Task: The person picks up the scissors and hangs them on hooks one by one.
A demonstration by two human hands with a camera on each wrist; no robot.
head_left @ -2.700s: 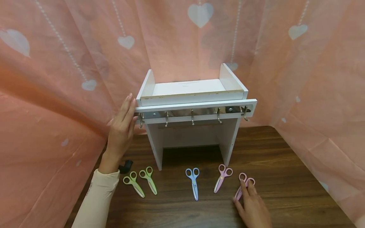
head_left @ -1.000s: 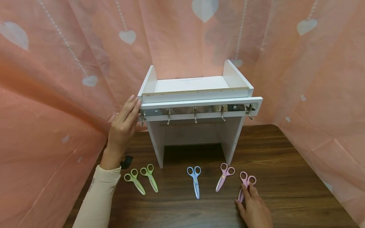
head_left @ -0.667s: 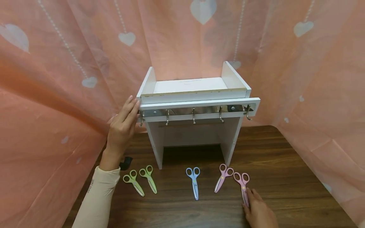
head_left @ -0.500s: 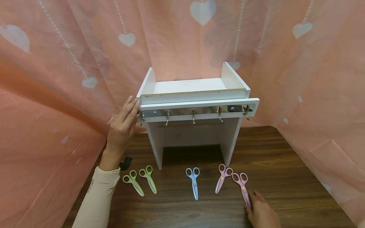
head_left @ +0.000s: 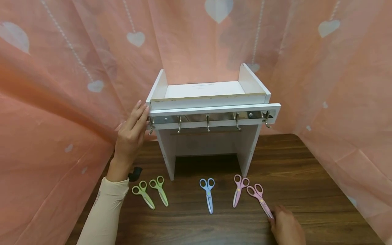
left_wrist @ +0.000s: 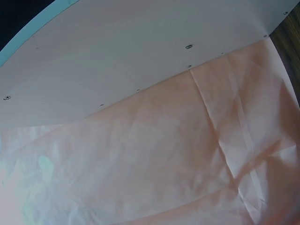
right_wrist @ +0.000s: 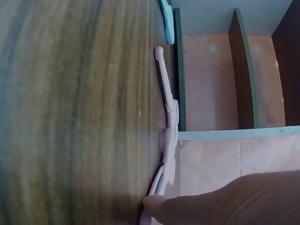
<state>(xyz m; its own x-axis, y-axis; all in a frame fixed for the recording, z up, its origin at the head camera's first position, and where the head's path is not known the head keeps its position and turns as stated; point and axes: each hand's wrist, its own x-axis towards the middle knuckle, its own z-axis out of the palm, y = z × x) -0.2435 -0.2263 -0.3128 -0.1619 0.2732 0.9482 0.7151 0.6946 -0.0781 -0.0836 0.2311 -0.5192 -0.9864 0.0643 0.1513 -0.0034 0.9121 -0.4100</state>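
My left hand rests with straight fingers against the left end of a white hook rail on the front of a small white shelf unit. At the lower right, my right hand pinches the blade tip of a pair of pink scissors, whose handles point up and left. In the right wrist view the thumb lies on the pink blade. A second pair of pink scissors lies just left of it, the handles close together. The left wrist view shows the unit's side panel, no hand.
Blue scissors lie in front of the unit; two green pairs, one beside the other, lie further left. A black object sits by the left wrist. Pink curtain surrounds the dark wooden table.
The right hand has slid down the pink scissors to the blade tip and moved right. Those scissors have turned, their handles now leaning left toward the other pink pair. The left hand stays at the rail.
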